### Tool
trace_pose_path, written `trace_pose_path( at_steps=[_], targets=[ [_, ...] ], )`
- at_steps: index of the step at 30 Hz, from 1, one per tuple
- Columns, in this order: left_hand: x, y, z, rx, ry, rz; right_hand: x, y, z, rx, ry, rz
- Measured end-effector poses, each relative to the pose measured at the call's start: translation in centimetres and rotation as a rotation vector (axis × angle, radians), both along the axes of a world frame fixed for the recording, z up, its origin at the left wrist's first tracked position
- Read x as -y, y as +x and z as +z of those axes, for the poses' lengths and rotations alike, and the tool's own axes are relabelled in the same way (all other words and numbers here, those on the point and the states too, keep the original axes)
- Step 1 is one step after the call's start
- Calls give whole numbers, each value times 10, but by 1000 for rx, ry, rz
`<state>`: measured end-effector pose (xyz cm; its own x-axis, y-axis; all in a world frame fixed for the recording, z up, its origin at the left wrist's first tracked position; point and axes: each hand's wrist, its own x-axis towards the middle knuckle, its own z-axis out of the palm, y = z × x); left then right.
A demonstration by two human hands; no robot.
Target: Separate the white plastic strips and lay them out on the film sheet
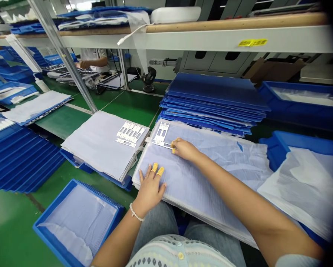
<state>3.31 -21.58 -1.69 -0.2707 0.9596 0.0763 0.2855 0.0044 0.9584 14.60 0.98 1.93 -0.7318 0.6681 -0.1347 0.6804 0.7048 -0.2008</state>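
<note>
My right hand (185, 149), with yellow finger cots, pinches the end of a flat white slotted strip (162, 144). The strip lies crosswise just below a few upright white slotted pieces (162, 130) at the far left corner of a tissue-covered stack (211, 178). Flat on the near left edge of the same stack rests my left hand (150, 187), its fingers spread and two of them in yellow cots. To the left, a second paper-topped stack (99, 142) carries several similar white pieces (131, 130) in a row, with one crosswise below them.
Behind the work stands a tall pile of blue sheets (211, 100). Blue trays (277, 144) flank the right side; another tray (77, 185) with thin sheets sits low at left. A shelf beam (205, 40) and slanted metal post (63, 55) cross above. A co-worker's hand (84, 64) shows beyond.
</note>
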Motion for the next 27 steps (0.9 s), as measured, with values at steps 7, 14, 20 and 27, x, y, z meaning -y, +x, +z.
trace_pose_path(
  at_steps=[7,14,20,27],
  targets=[
    [-4,-5,1,-554,-213,-88,9,-4,11,-50,-23,-13],
    [-7,-10,-2,-804,-230,-47,38,131,49,-174,158,-360],
    [-23,-6,1,-751,2,-36,109,315,22,-32,161,-1337],
    [-33,45,29,-473,69,-256,135,351,21,-242,263,-1405]
  ],
)
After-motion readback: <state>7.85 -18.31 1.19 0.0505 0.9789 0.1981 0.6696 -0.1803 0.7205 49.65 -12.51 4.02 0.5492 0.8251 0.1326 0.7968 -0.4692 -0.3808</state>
